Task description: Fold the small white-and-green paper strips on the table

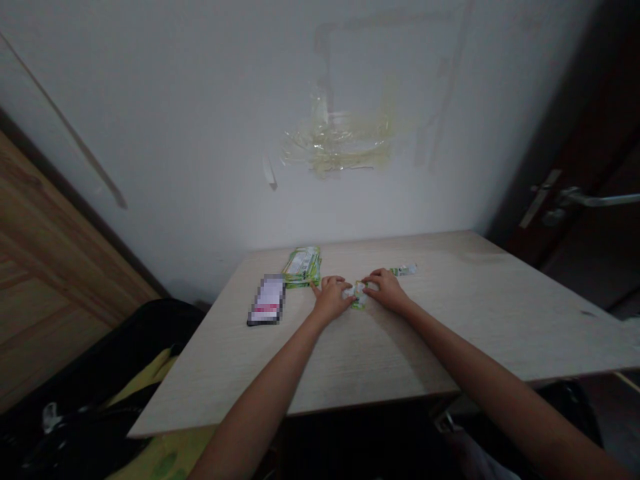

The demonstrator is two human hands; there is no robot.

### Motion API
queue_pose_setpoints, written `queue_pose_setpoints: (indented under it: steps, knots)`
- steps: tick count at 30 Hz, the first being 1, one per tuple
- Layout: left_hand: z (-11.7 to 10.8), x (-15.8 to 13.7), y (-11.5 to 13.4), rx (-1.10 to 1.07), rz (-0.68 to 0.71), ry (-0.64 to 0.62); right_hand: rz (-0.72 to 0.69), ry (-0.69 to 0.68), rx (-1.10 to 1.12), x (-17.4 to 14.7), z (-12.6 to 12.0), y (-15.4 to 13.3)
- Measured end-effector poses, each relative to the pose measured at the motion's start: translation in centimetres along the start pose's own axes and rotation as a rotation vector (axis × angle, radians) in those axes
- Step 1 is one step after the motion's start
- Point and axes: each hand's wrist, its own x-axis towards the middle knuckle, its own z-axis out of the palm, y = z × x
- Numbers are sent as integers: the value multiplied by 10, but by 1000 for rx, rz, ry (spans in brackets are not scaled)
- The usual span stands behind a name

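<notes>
A small green-and-white plastic packet lies low over the table between my two hands. The fingers of my left hand are bent and closed on its left edge, with the thumb at the near side. From the other side, my right hand pinches the packet's right edge with thumb and fingertips. Partly behind my right hand is a narrow green-and-clear strip of wrapper. Just left of my left hand sits a stack of flat green-and-white packets.
A phone with a lit, blurred screen lies left on the pale wooden table. The wall with old tape rises behind. A door handle is at right, a dark bag at left.
</notes>
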Motion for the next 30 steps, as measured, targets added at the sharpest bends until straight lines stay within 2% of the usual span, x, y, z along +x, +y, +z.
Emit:
queue_pose_setpoints:
  steps: [7, 21, 30]
  knots:
    - [4, -1, 0, -17, -46, 19, 17, 7, 108, 3, 2, 8]
    - [-2, -2, 4, -114, 31, 108, -3, 168, 374, 4, 5, 15]
    - [-2, -3, 4, -142, 61, 133, 25, 150, 475, 7, 6, 22]
